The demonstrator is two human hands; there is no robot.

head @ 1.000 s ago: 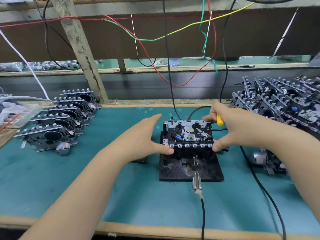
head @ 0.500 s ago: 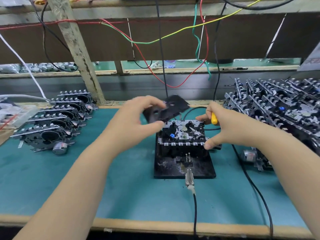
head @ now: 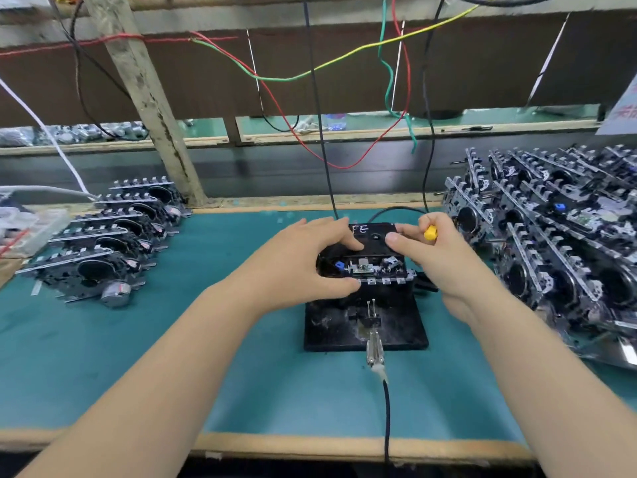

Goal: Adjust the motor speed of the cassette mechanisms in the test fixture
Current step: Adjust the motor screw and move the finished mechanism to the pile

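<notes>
On the black test fixture (head: 365, 326), the cassette mechanism (head: 368, 270) sits loaded with a cassette (head: 374, 238) pressed down by the left hand's (head: 306, 267) fingers and the right hand (head: 444, 257), which pinches a yellow screwdriver (head: 430, 232), so speed adjustment seemingly remains undone.

A black test fixture (head: 365, 326) sits on a teal table mat (head: 103, 357). Just beyond it, a black cassette (head: 374, 238) bears white lettering; right of that, a yellow screwdriver handle (head: 430, 232).
</notes>
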